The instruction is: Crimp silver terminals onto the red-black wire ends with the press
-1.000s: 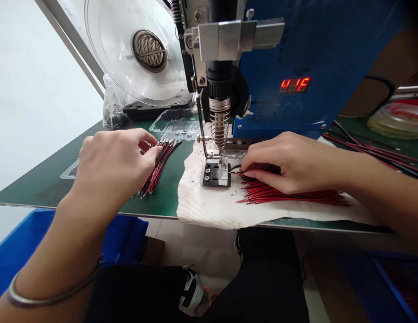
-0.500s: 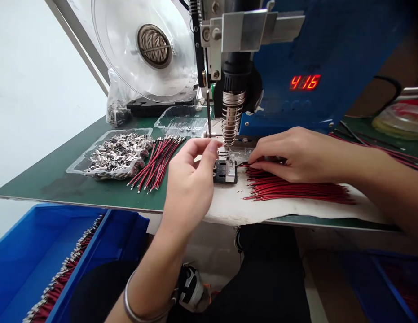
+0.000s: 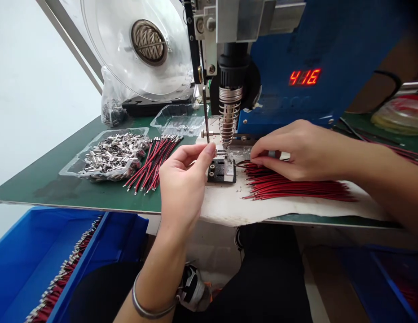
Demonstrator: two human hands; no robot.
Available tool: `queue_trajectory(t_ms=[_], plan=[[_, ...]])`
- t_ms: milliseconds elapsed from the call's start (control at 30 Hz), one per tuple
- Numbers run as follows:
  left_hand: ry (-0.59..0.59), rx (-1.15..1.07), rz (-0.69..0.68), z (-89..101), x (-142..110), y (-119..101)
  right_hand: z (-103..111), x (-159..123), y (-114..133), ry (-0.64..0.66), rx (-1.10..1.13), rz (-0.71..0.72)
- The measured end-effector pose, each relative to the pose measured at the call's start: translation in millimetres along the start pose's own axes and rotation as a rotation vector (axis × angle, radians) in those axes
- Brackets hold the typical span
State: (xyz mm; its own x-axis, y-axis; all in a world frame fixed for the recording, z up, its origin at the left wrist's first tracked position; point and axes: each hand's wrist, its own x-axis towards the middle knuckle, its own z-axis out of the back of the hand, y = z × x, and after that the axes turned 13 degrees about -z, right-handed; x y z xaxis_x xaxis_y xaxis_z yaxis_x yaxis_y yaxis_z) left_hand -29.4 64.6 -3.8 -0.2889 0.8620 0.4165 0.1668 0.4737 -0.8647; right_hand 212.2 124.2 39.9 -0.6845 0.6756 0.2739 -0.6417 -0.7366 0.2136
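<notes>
My left hand [image 3: 185,184] is closed in a pinch, thumb against index finger, at the left side of a small black metal fixture [image 3: 231,176]. What its fingertips hold is too small to make out. Above the fixture stands a soldering iron [image 3: 230,107] wrapped in a coil spring. My right hand [image 3: 292,152] pinches a thin dark wire [image 3: 241,162] whose end points left toward the fixture. Under that hand lies a pile of red and black wires [image 3: 296,190] on a white cloth [image 3: 235,211].
A clear tray [image 3: 70,166] of small metal connectors stands left, beside wires with metal ends [image 3: 155,161]. Behind are an empty plastic tray [image 3: 177,121] and a round transparent hood [image 3: 104,36]. A blue machine [image 3: 283,107] shows red digits. Blue bins [image 3: 23,255] sit below the table edge.
My left hand has drawn slightly left and down from the fixture, still pinched. My right hand remains by the wire pile, its fingers a little more arched. The view has shifted slightly.
</notes>
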Motion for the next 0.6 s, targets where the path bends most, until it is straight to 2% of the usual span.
queue_trajectory(t_ms=[133, 200, 300, 367, 467, 533, 600], plan=[[-0.005, 0.016, -0.020, -1.3, -3.9, 0.0, 4.4, 5.2, 4.4, 0.054, 0.117, -0.096], [-0.009, 0.036, -0.039, -1.5, -5.4, 0.5, 10.4, 9.9, 5.5, 0.130, 0.143, -0.159], [-0.002, 0.061, -0.058, -0.8, -6.3, 1.3, 22.6, 20.1, 4.4, 0.317, 0.114, -0.271], [0.003, 0.066, -0.062, -0.2, -6.3, 1.6, 29.9, 27.5, 2.3, 0.499, 0.117, -0.331], [-0.002, 0.071, -0.065, 0.0, -6.1, 2.0, 35.3, 35.1, -1.0, 0.664, 0.191, -0.347], [-0.006, 0.067, -0.064, -0.3, -5.9, 2.0, 34.6, 35.6, -2.8, 0.683, 0.280, -0.317], [-0.007, 0.052, -0.051, -0.5, -5.1, 1.4, 30.8, 32.8, -4.2, 0.614, 0.367, -0.290]])
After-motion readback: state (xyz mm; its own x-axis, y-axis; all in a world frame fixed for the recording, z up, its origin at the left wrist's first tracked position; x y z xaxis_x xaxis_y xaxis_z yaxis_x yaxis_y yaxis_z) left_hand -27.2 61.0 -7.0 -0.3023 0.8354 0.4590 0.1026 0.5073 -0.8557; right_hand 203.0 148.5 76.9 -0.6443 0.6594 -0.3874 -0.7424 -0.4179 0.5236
